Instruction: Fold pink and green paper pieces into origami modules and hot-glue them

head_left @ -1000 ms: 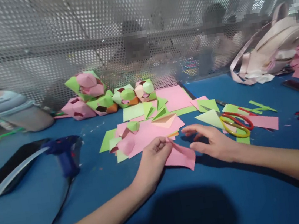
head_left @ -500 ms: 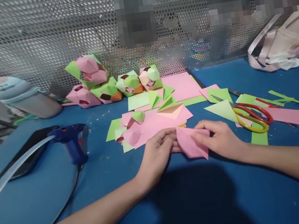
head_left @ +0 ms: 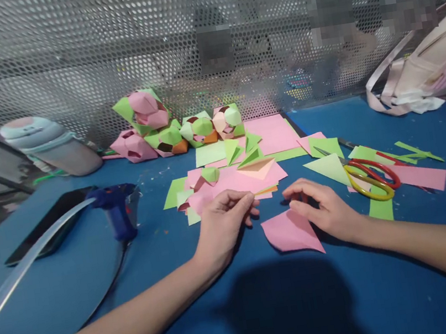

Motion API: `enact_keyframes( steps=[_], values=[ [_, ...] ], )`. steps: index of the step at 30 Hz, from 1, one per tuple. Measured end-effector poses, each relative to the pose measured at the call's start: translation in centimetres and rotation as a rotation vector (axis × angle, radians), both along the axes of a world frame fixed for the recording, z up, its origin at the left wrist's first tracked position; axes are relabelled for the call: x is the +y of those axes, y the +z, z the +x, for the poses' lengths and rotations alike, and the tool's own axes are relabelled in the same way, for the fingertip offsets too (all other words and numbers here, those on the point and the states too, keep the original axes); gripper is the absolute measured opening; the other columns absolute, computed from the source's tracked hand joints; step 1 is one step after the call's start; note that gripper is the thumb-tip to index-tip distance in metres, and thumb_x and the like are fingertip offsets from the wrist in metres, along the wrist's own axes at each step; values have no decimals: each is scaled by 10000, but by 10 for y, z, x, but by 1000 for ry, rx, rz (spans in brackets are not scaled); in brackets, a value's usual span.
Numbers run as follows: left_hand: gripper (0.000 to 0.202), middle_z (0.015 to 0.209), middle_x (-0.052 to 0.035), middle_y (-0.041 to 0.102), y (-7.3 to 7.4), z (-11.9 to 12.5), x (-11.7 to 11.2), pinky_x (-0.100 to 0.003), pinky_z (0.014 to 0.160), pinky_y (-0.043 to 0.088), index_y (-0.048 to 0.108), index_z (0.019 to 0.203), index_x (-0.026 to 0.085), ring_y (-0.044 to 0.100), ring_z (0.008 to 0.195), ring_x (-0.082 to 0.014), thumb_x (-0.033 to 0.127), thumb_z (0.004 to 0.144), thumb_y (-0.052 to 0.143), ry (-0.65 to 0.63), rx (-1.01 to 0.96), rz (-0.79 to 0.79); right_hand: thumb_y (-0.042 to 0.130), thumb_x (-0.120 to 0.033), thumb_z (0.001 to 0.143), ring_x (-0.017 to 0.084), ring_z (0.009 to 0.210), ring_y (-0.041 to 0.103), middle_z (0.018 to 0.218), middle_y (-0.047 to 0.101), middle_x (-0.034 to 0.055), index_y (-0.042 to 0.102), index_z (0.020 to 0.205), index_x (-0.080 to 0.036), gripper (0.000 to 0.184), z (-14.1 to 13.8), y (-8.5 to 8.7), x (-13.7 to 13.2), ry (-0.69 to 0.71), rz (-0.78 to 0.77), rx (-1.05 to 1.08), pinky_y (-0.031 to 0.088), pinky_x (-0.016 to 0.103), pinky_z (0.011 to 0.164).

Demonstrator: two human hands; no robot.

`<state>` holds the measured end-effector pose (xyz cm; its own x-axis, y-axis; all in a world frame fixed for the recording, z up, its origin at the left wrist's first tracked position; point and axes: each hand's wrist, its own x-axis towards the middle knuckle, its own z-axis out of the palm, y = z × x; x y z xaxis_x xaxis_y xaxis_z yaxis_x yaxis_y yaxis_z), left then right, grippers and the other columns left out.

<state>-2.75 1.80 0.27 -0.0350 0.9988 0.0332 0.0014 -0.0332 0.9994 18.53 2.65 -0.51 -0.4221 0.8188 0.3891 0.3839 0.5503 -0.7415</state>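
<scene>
A square of pink paper (head_left: 291,232) with curved edges and a crease lies on the blue table just in front of my hands. My left hand (head_left: 225,220) hovers up and left of it, fingers loosely curled and spread, with nothing visible in them. Beside the paper's upper right edge is my right hand (head_left: 323,208), its thumb and fingers apart; whether the thumb touches the paper I cannot tell. Beyond my left hand, a pile of pink paper (head_left: 233,179) carries a green curled piece (head_left: 210,174) and a folded peach piece (head_left: 257,168).
Scissors (head_left: 371,181) with red and yellow handles lie right among green and pink scraps (head_left: 421,175). At left are a blue glue gun (head_left: 118,210), a dark tablet (head_left: 51,223) and a tumbler (head_left: 56,147). Folded paper balls (head_left: 149,119) stand against the mesh panel (head_left: 126,53).
Both hands have let go of the pink paper, which now lies flatter and lower on the table. The hands have moved apart slightly, and the view has shifted a little.
</scene>
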Motion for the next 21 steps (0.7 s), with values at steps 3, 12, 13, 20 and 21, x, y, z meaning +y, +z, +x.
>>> enact_keyframes(
  steps=[3, 12, 13, 20, 21],
  values=[
    [177, 568, 14, 602, 15, 5, -14, -221, 468, 399, 623, 693, 174, 524, 480, -101, 322, 772, 678, -76, 39, 5, 538, -206, 876, 179, 949, 573, 1037, 607, 83, 582, 1076, -188, 206, 0, 8, -6, 2, 196, 82, 492, 333, 798],
    [449, 464, -2, 495, 26, 25, -63, -242, 431, 284, 610, 557, 177, 450, 413, -109, 533, 820, 537, -477, -7, -311, 621, -155, 848, 126, 777, 590, 788, 637, 28, 588, 906, -169, 68, -7, 35, -43, 268, 379, 143, 500, 273, 718],
    [453, 471, -7, 506, 24, 25, -65, -239, 433, 293, 620, 578, 174, 460, 418, -111, 544, 823, 527, -498, -24, -337, 623, -155, 847, 121, 775, 587, 778, 635, 24, 586, 892, -167, 60, -6, 34, -44, 257, 371, 121, 496, 263, 720],
    [458, 526, -27, 530, 19, 30, -72, -216, 465, 392, 632, 791, 124, 528, 474, -122, 506, 895, 402, -662, -329, -532, 511, -122, 890, 160, 811, 561, 869, 639, 67, 574, 936, -149, 83, 17, 10, -40, 337, 602, -286, 447, 321, 729],
    [452, 539, -29, 534, 18, 30, -72, -211, 466, 399, 626, 815, 114, 535, 478, -119, 492, 901, 393, -718, -385, -575, 493, -127, 893, 163, 791, 553, 845, 629, 63, 564, 922, -151, 80, 18, 10, -40, 351, 628, -311, 440, 328, 719]
  ],
)
